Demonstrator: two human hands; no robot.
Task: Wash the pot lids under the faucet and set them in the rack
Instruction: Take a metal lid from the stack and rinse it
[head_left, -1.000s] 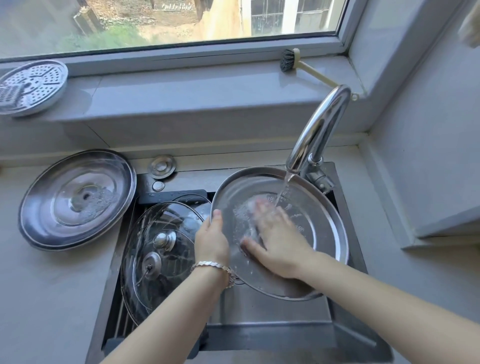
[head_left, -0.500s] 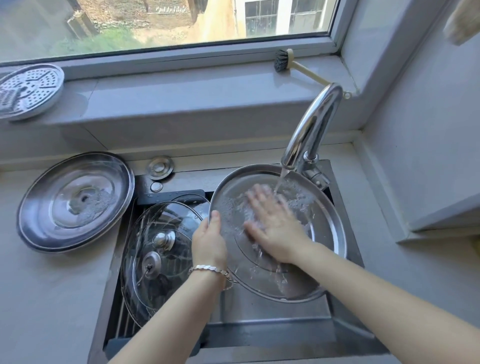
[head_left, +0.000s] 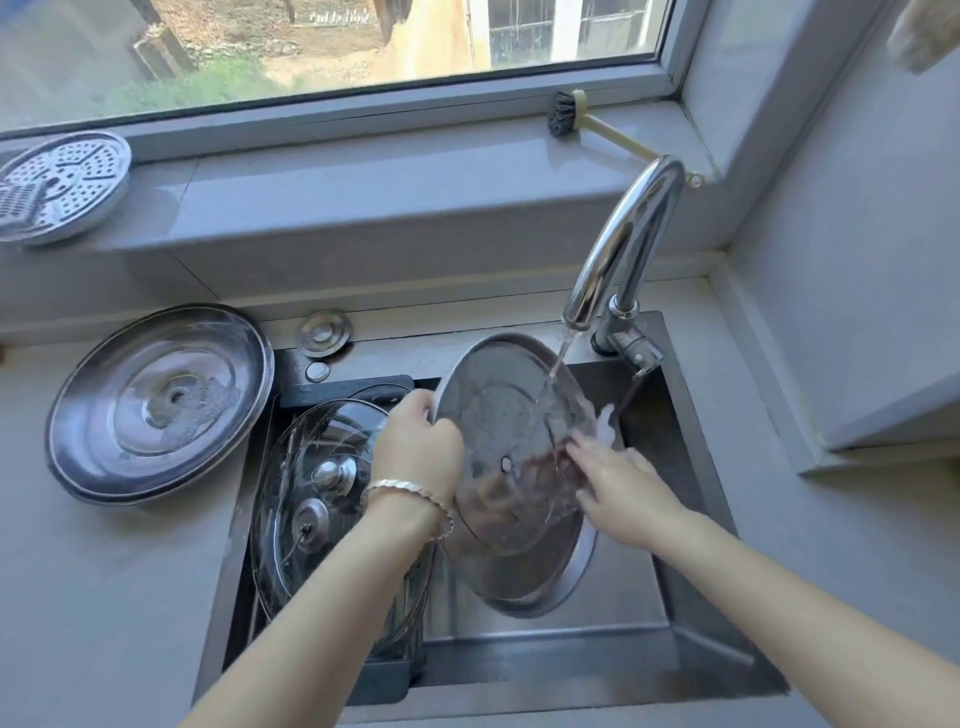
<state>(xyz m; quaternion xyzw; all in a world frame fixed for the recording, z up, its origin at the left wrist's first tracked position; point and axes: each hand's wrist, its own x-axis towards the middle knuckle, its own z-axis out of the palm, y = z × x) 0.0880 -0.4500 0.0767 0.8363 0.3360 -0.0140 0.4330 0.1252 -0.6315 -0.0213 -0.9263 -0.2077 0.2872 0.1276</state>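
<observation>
A round steel pot lid (head_left: 511, 499) is held tilted on edge over the sink, its inner face turned toward me, with water from the faucet (head_left: 618, 260) running onto its upper part. My left hand (head_left: 418, 447) grips the lid's left rim. My right hand (head_left: 618, 483) rests on the lid's right side, fingers spread and blurred in the splashing water. Glass lids (head_left: 317, 493) with metal knobs stand in the rack (head_left: 384, 680) at the sink's left side. Another large steel lid (head_left: 156, 400) lies flat on the counter to the left.
The sink (head_left: 691, 499) is dark steel with a wet floor. A perforated steamer plate (head_left: 57, 184) and a dish brush (head_left: 571, 117) lie on the window sill. A small drain cap (head_left: 323, 332) sits behind the sink. A grey wall block juts out on the right.
The lid has been tipped from nearly flat to steeply on edge and turned. My right hand slid from the lid's middle to its right rim. My left hand rose along the left rim.
</observation>
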